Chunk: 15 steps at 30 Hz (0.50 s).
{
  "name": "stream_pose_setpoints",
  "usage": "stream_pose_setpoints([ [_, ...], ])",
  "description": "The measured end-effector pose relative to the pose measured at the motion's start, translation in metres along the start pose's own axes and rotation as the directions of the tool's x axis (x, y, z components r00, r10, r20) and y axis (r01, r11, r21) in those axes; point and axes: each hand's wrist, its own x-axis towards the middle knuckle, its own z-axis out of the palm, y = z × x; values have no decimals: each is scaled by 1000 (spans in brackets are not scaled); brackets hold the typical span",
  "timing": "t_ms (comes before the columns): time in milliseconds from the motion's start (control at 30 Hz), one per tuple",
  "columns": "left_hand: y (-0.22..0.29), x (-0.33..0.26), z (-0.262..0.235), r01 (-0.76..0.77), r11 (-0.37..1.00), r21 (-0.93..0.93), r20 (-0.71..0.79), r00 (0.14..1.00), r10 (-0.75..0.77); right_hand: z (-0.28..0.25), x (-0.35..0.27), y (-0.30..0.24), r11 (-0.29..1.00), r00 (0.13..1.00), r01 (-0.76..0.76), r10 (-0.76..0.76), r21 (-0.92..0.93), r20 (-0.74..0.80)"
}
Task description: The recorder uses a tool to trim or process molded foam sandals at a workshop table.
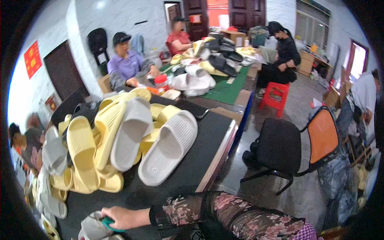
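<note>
At the lower edge, my right hand (122, 218) reaches in from the right, in a sheer black sleeve with a pink flower pattern. Its fingers are closed around a teal-green tool (111, 225), perhaps a handle; what kind of tool it is does not show. Right beside and under the fingers is a grey slipper (90, 229), partly cut off by the picture's edge. My left hand is out of the picture. Just beyond lies a heap of slippers, with a yellow slipper (83, 150) and a grey slipper (168, 150) at its near side.
The slippers lie on a black-topped table (160, 196). More slippers (194, 82) cover a green mat (226, 91) farther back, where several people sit. To the right stand a black and orange chair (276, 142) and a red stool (275, 96). A black phone-like slab (192, 108) lies behind the heap.
</note>
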Motion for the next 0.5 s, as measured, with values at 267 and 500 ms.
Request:
stream_pose_setpoints([
  [267, 6, -22, 35, -147, 737, 659, -101, 955, 280, 10, 3, 15, 999, 999, -17, 15, -45, -44],
  [500, -4, -19, 34, -340, 783, 521, 15, 921, 390, 0, 4, -8, 998, 998, -47, 48, -35, 29],
])
